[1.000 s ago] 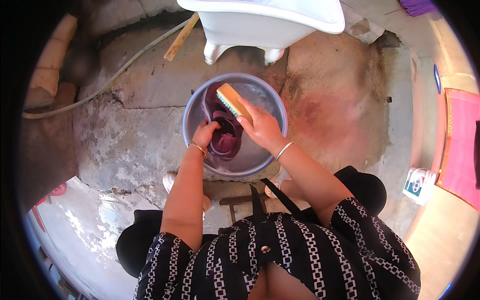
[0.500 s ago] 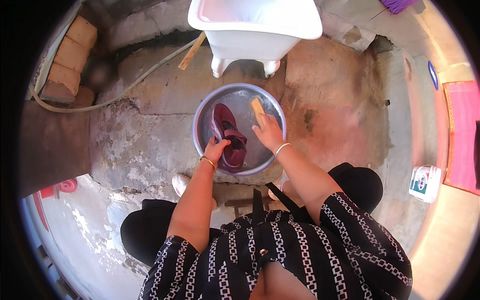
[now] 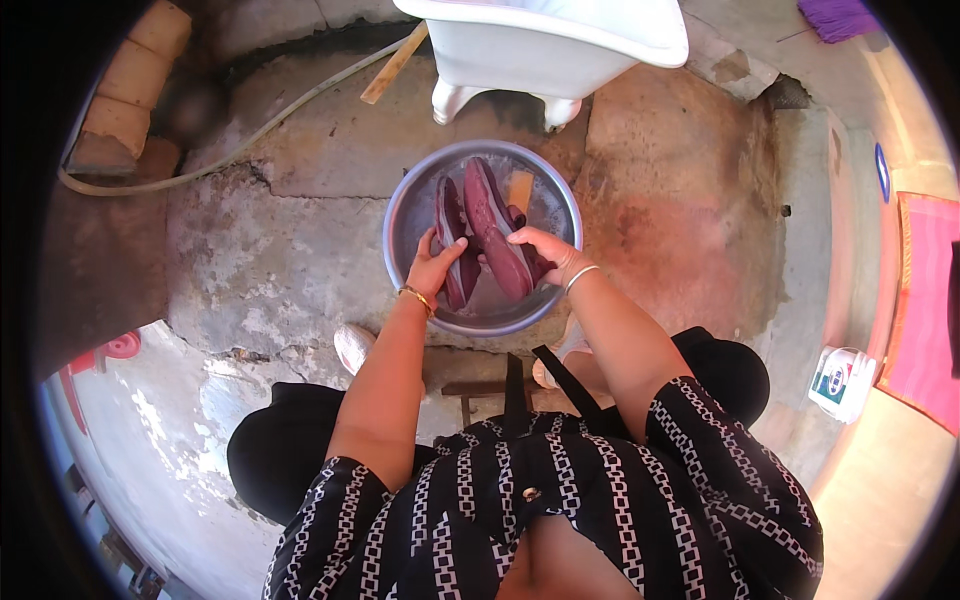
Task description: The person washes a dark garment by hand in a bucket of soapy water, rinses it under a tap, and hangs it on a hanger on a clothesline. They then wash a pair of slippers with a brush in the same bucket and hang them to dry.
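A metal basin (image 3: 573,200) with a bluish rim stands on the ground in front of me. Two maroon shoes lie tilted on their sides in it. My left hand (image 3: 432,266) grips the left shoe (image 3: 449,205), thumb across its near part. The right shoe (image 3: 488,212) is in my right hand (image 3: 552,254), whose thumb lies over it while the other fingers are mostly hidden. Beside that shoe, a yellowish wooden brush (image 3: 521,188) rests in the basin toward its far right; its bristles do not show.
A white footed washtub (image 3: 530,60) stands just beyond the basin. A hose (image 3: 255,140) and a wooden stick (image 3: 393,66) lie to its left. Stacked bricks (image 3: 135,80) are at the far left. At the right sit a white bucket (image 3: 842,383) and a pink cloth (image 3: 925,300).
My right hand has let go of the brush, now lying in the basin, and taken hold of a shoe. Two shoes now show side by side, turned onto their sides.
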A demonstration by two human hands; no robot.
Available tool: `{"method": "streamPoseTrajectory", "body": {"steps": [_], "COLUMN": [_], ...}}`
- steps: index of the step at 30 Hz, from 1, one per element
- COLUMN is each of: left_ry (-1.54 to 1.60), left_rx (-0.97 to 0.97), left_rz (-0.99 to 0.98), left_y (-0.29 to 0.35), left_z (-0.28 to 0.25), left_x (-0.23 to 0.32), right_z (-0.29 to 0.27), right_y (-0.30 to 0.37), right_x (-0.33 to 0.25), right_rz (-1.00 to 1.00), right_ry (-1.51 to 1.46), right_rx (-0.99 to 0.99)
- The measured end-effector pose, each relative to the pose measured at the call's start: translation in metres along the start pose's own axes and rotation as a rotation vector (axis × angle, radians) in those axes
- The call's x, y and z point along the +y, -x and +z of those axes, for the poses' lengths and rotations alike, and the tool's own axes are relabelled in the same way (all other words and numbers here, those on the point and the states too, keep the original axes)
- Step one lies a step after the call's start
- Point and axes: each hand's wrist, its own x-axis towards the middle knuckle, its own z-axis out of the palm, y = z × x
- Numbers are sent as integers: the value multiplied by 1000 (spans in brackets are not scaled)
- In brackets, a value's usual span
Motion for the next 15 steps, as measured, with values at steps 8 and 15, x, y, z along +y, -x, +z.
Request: {"method": "streamPoseTrajectory", "body": {"steps": [8,15], "left_ry": [-1257,-1293], "left_rx": [269,218], "left_rz": [-9,-59], "left_y": [-17,-37], "left_z": [16,32], "left_x": [7,-11], "right_z": [-65,-22], "right_y": [-18,-56], "right_x": [-4,36], "right_rz": [115,-223], "right_ry": [548,1435], "right_rx": [561,917]}}
